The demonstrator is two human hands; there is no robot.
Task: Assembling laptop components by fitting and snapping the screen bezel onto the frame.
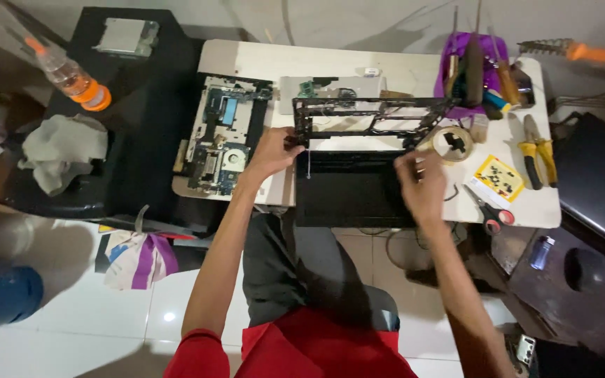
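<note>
A small white table [400, 70] stood on a glossy white tiled floor [71, 308], pushed up against a pale wall, with a black stand [141, 105] at its left edge and dark furniture at its right. On the stand lay a crumpled pale cloth [61, 150], and a clear bottle with an orange cap [71, 80] leaned above it. At the table's far right corner sat a purple tray [456, 52] crowded with screwdrivers. Near the right edge lay yellow-handled pliers [537, 154], a square yellow sheet dotted with small dark bits [500, 176], red-handled scissors [491, 210] and a roll of tape [453, 143]. Overhanging the left edge was an opened laptop base with a blue circuit board [222, 140]. The black laptop frame [369, 115] sat mid-table just behind a flat black panel [351, 189] at the near edge, its long axis running left to right along the table. The left hand [274, 150] pinched the frame's left end. The right hand [421, 182] hovered, fingers curled narrow, by the frame's near right corner; whether it gripped anything could not be told.
</note>
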